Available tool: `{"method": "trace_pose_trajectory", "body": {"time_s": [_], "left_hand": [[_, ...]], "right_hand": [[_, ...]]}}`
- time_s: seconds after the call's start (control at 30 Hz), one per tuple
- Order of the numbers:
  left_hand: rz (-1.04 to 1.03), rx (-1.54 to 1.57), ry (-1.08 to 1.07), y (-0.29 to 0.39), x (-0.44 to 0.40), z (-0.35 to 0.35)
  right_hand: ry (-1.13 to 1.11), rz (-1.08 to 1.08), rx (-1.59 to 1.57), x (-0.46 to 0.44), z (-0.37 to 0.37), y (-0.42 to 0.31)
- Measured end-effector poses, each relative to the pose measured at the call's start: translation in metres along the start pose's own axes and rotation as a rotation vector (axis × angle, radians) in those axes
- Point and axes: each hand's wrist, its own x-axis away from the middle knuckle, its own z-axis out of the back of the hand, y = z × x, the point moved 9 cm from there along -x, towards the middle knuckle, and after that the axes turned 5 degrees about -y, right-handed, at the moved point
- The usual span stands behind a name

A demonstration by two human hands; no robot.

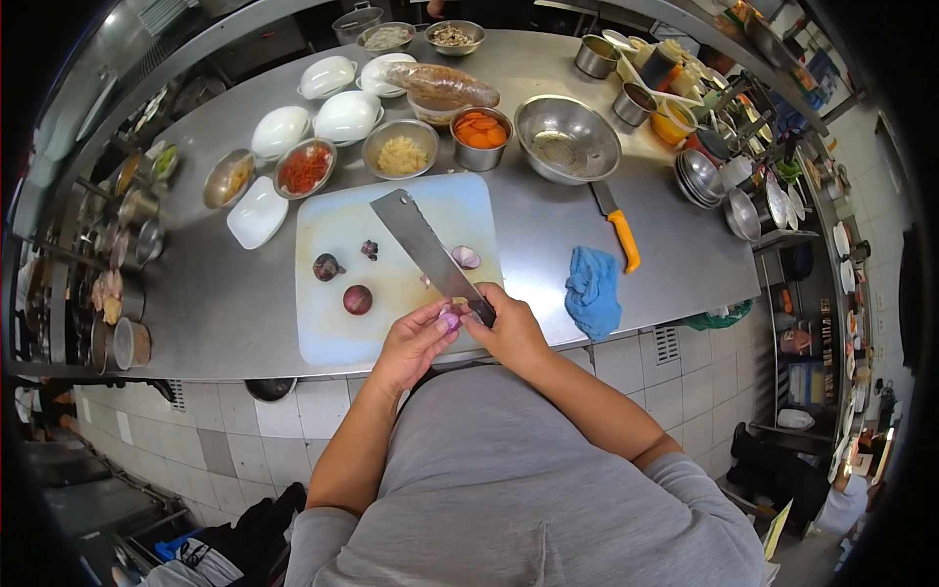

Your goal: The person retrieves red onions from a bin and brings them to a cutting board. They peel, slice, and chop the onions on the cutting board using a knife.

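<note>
Above the front edge of the white cutting board [328, 338], my left hand [413, 342] is closed on a small purple shallot [450, 320]. My right hand [514, 331] grips the black handle of a wide-bladed kitchen knife [423, 245]; its blade points away to the upper left over the board. Fingertips of the right hand also reach the shallot. On the board lie two dark purple shallots, a round one [358, 299] and one with loose skin [326, 267]. A dark scrap [370, 250] and a pale purple cut piece [466, 257] lie there too.
Behind the board stand bowls of red strips [304, 168], chopped yellowish pieces [400, 157] and carrot slices [480, 130], plus a large steel bowl [567, 139]. On the right are a yellow-handled knife [620, 230] and a blue cloth [593, 293].
</note>
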Motion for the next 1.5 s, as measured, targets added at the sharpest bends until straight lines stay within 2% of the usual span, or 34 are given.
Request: {"method": "trace_pose_trajectory", "body": {"time_s": [0.33, 0.67, 0.97, 1.03, 1.17, 1.5], "left_hand": [[0.032, -0.073, 0.022, -0.010, -0.001, 0.012], [0.030, 0.003, 0.022, -0.009, -0.004, 0.002], [0.043, -0.096, 0.089, -0.013, -0.006, 0.011], [0.036, -0.112, 0.100, -0.011, -0.006, 0.009], [0.034, -0.146, 0.097, -0.009, -0.005, 0.008], [0.017, -0.021, 0.074, -0.010, -0.005, 0.011]], "right_hand": [[0.010, 0.057, 0.199, -0.004, -0.003, -0.003], [-0.008, 0.039, 0.031, -0.004, 0.005, -0.001], [-0.026, -0.006, 0.212, -0.001, -0.003, -0.006], [0.042, 0.075, 0.248, 0.000, -0.004, -0.007], [0.052, 0.059, 0.266, -0.002, -0.010, 0.005], [0.074, 0.003, 0.248, -0.003, -0.005, 0.010]]}}
